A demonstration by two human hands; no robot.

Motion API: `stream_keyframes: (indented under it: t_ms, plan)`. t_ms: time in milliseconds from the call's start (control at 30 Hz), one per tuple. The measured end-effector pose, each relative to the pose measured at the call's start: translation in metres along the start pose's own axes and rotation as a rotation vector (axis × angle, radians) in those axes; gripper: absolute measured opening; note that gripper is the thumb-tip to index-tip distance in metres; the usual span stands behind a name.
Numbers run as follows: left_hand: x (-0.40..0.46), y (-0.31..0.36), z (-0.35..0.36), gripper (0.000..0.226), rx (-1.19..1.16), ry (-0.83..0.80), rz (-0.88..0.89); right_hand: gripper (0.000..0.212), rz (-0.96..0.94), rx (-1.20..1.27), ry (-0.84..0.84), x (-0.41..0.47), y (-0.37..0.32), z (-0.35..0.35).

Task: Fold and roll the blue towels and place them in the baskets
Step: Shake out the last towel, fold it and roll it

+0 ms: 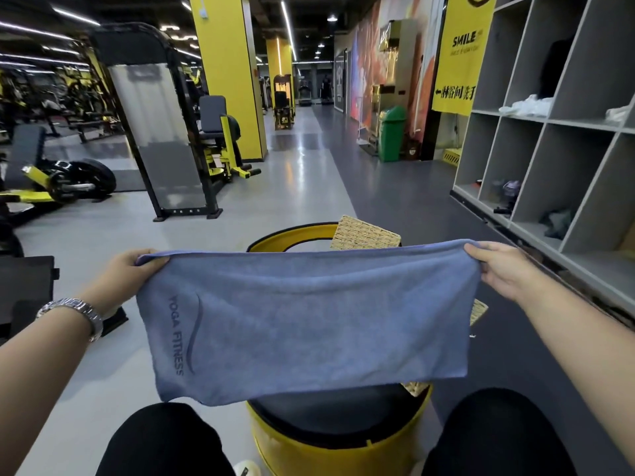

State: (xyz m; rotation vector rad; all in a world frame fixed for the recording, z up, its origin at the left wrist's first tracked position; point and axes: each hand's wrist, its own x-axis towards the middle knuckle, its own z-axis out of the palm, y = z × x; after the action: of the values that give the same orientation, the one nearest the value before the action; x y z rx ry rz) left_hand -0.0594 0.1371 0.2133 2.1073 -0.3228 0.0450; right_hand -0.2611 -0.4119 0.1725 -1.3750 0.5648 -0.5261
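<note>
Grey smooth floor of a gym runs far back, shiny under long ceiling lights, with yellow square pillars and black-and-yellow exercise machines on the left; on the right stands a grey shelf unit of open square compartments. Close in front, the soft blue terry towel with dark "YOGA FITNESS" print hangs flat in the air as a wide rectangle, folded over at its top edge; the left hand pinches the top left corner, and the right hand pinches the top right corner. Behind and below the towel is a round yellow drum-shaped stool with a black padded top; a woven straw-coloured basket shows above the towel's edge, partly hidden.
</note>
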Motion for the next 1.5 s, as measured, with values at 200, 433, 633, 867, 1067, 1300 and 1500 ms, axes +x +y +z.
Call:
stream_keyframes:
  t_ms: [200, 433, 633, 867, 1067, 1300, 1500]
  plan:
    - [-0.014, 0.016, 0.042, 0.030, -0.188, 0.015, -0.175, 0.016, -0.147, -0.362, 0.334, -0.017, 0.016, 0.049]
    - [-0.058, 0.073, 0.128, 0.023, -0.324, -0.180, -0.186, 0.031, -0.382, -0.560, 0.144, -0.096, 0.015, 0.152]
    - [-0.087, 0.096, 0.171, 0.045, -0.235, -0.166, 0.140, 0.020, -0.496, -0.543, -0.072, -0.152, 0.019, 0.197]
    - [-0.107, 0.096, 0.179, 0.043, -0.037, -0.198, 0.264, 0.012, -0.592, -0.527, -0.049, -0.166, 0.039, 0.188]
    - [-0.104, 0.096, 0.178, 0.048, -0.315, -0.271, 0.080, 0.014, -0.796, -0.592, -0.074, -0.175, 0.039, 0.186]
    - [-0.107, 0.091, 0.174, 0.034, -0.311, -0.413, 0.234, 0.007, -0.638, -0.609, -0.140, -0.165, 0.033, 0.179]
    - [-0.091, 0.067, 0.172, 0.017, -0.083, -0.298, 0.470, 0.013, -0.503, -0.429, -0.163, -0.162, 0.021, 0.175]
